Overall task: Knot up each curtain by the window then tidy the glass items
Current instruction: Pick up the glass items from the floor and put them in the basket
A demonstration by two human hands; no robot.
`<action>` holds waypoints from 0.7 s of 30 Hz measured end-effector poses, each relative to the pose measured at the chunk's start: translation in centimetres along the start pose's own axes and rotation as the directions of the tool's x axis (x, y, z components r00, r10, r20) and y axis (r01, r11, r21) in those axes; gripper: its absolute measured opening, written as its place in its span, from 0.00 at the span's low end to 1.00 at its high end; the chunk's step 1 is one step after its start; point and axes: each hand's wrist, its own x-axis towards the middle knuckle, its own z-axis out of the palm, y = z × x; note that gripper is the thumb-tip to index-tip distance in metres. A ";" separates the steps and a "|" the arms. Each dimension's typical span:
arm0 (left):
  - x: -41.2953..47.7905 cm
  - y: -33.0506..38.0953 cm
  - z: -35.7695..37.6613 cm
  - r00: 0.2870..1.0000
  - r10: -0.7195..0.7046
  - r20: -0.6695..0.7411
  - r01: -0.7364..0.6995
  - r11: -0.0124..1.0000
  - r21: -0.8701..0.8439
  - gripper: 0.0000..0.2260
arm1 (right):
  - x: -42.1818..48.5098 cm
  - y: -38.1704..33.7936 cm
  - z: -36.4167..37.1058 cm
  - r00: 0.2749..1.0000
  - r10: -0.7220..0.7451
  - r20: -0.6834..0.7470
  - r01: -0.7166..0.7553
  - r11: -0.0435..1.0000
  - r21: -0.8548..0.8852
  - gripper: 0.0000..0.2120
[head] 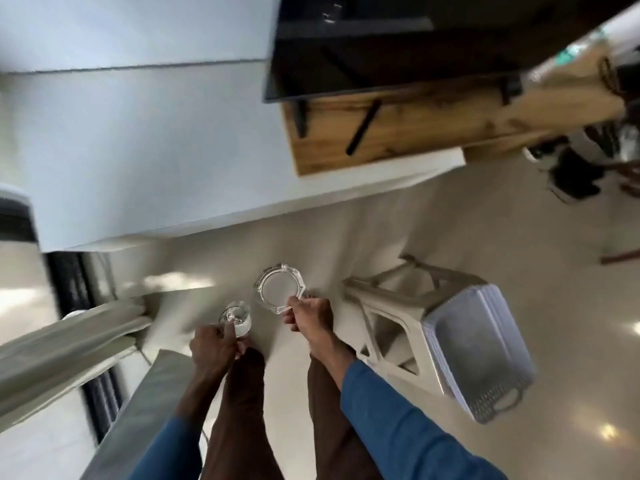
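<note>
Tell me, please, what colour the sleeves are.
Blue; the sleeves show best in the head view.

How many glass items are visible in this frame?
2: a small glass held in the left hand, a round ashtray in the right hand. Others may be hidden.

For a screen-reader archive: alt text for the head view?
A person's right hand pinches a round clear glass ashtray by its rim; the left hand holds a small clear glass tumbler. Beside them stands a beige plastic stool bearing stacked grey plastic trays.
</note>
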 end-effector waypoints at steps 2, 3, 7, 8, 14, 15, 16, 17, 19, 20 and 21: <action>-0.8 1.4 3.2 0.996 0.049 0.069 -0.053 0.997 0.062 0.24 | 0.5 1.7 -4.2 0.999 0.007 -0.038 -0.005 0.997 0.076 0.14; -0.9 2.0 5.0 0.992 0.070 0.102 -0.079 0.993 0.093 0.23 | 1.0 2.6 -6.2 0.999 0.022 -0.048 -0.015 0.992 0.127 0.15; -2.0 5.9 11.1 0.970 0.121 0.212 -0.146 0.984 0.103 0.19 | 1.8 5.0 -14.6 0.997 0.035 -0.071 -0.012 0.953 0.303 0.13; -2.9 7.4 12.9 0.957 0.145 0.251 -0.175 0.979 0.102 0.19 | 1.8 5.7 -17.0 0.996 0.025 -0.080 0.003 0.944 0.330 0.12; -8.3 14.3 24.5 0.871 0.212 0.443 -0.300 0.944 0.139 0.20 | 2.4 10.0 -30.1 0.966 0.030 -0.259 0.099 0.876 0.471 0.11; -9.0 14.8 26.5 0.864 0.217 0.454 -0.313 0.938 0.147 0.20 | 2.7 10.8 -31.7 0.952 0.041 -0.303 0.117 0.866 0.486 0.11; -9.9 15.3 28.7 0.858 0.218 0.465 -0.329 0.929 0.171 0.18 | 3.2 11.9 -33.5 0.938 0.062 -0.341 0.129 0.851 0.510 0.11; -11.0 16.0 30.7 0.849 0.220 0.481 -0.347 0.917 0.194 0.17 | 3.7 13.0 -35.1 0.926 0.094 -0.367 0.125 0.838 0.531 0.11; -13.3 16.6 34.2 0.822 0.224 0.523 -0.377 0.903 0.206 0.16 | 4.8 15.2 -37.7 0.903 0.167 -0.396 0.102 0.812 0.574 0.11; -14.3 16.8 35.6 0.812 0.210 0.544 -0.368 0.908 0.199 0.16 | 5.4 16.1 -38.7 0.892 0.202 -0.405 0.089 0.798 0.595 0.11; -14.7 16.7 37.2 0.803 0.196 0.563 -0.361 0.911 0.198 0.15 | 6.1 17.0 -39.6 0.882 0.244 -0.402 0.070 0.776 0.626 0.12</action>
